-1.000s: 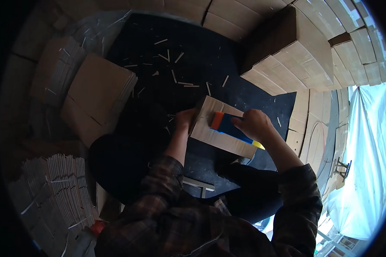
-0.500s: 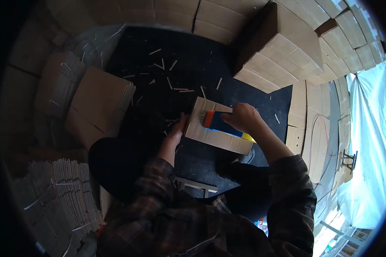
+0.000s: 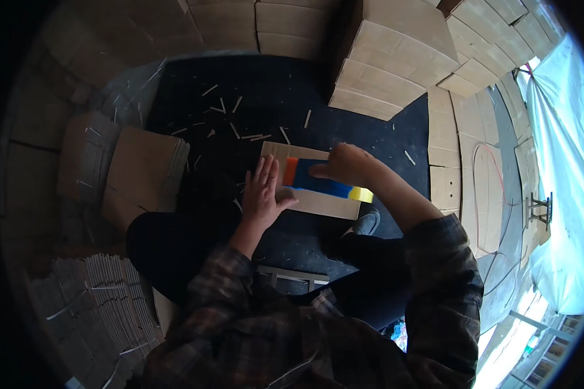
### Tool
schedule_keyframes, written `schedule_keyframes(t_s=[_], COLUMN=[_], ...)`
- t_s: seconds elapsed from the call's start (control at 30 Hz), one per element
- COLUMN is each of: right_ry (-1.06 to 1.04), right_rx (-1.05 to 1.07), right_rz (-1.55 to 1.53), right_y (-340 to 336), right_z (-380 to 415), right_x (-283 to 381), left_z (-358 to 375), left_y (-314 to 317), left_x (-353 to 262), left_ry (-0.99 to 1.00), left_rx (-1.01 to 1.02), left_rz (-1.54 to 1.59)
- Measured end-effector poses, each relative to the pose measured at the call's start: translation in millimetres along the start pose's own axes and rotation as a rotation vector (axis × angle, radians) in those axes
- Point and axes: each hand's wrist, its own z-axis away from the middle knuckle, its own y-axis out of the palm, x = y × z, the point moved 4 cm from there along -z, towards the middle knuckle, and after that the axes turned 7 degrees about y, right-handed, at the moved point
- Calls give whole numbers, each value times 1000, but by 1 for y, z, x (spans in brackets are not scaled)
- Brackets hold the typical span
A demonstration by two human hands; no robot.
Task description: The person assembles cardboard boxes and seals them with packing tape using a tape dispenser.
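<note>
A black floor mat lay scattered with thin cardboard strips, with stacked cardboard boxes beyond it and a pile of flat cardboard sheets to the left. At the mat's middle lay a folded cardboard piece. The left hand pressed flat on its near-left edge, fingers spread open. The right hand gripped a blue tool, orange and yellow at its ends, lying on the cardboard

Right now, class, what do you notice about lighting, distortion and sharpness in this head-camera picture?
Head view: strong fisheye bends the cardboard stacks and leaves black corners; daylight blows out the plastic sheet at right while the left side sinks into shadow; the left hand, right hand and blue tool look slightly soft.
</note>
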Motion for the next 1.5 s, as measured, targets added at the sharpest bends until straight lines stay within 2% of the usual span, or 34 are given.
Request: schedule_keyframes(t_s=[0.03, 0.1, 0.23, 0.43, 0.57, 0.63, 0.7, 0.83, 0.9, 1.17, 1.27, 1.33, 1.37, 1.5], right_ry=[-4, 63, 143, 110, 112, 88, 92, 65, 83, 32, -16, -6, -6, -57], right_rx=[3, -27, -15, -61, -66, -106, -118, -125, -132, -113, -110, -82, -81, -88], right_rz=[-3, -224, -327, -371, -372, -377, -389, -392, -396, -441, -421, -417, -425, -445], right_y=[0, -2, 7, 18, 30, 32, 36, 38, 39, 43, 44, 43, 44, 47], right_z=[9, 33, 44, 46, 27, 28, 25, 21, 22, 23, 20, 19, 20, 24], right_x=[-12, -43, -127, -183, -192, -194, -199, -201, -204, -209, -212, -211, -210, -219], left_z=[1, 1, 0, -1, -3, -8, -21, -45, -52, -53, -67, -82, -83, -86], left_y=[2, 2, 3, 2, 0, 1, 8, 40, 49, 51, 39, 30, 42, 58], left_x=[0, -2, -1, -4, -13, -29, -65, -142, -156, -157, -155, -159, -161, -161], left_ry=[-10, -12, 8, -5, 4, -77, 4, 331, 331, 307, 315, 358, 520, 509], left_rx=[20, 24, 8, 46, 70, 116, 264, 321, 328, 297, 333, 280, 230, 217], left_rz=[-20, -38, -52, -76, -147, -233, -208, -19, -38, -120, -3, 156, 171, 181])
